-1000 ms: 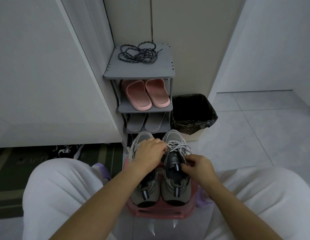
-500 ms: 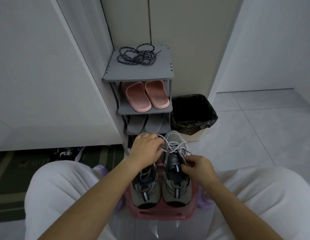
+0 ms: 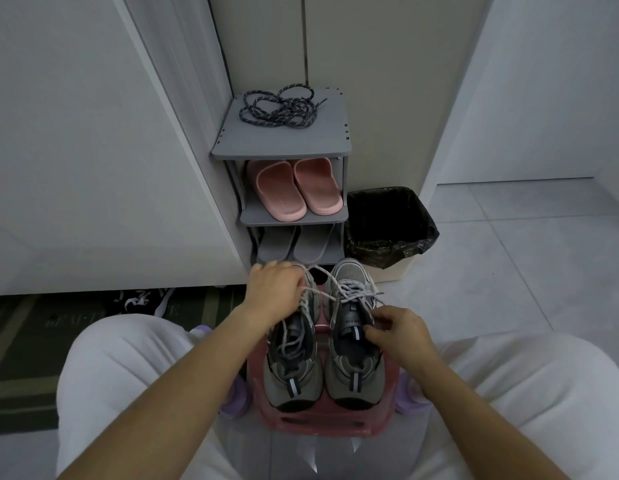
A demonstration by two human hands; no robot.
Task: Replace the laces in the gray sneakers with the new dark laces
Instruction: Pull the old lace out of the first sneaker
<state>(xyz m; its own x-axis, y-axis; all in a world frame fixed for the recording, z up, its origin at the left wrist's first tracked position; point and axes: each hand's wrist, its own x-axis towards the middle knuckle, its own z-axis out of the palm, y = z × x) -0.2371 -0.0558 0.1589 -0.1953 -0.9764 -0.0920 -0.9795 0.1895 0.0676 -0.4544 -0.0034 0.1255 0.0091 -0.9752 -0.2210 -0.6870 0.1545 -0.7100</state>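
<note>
While right hand [image 3: 400,332] pinches right sneaker [image 3: 353,379] tongue, left hand [image 3: 277,289] grips pale lace [image 3: 353,292], fingers curled.

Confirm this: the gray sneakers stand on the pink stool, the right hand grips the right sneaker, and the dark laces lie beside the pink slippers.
One point is wrong. The head view shows the dark laces on the rack's top board, one level above the pink slippers, not beside them. The rest holds: the gray sneakers stand on the pink stool and the right hand grips the right sneaker.
</note>
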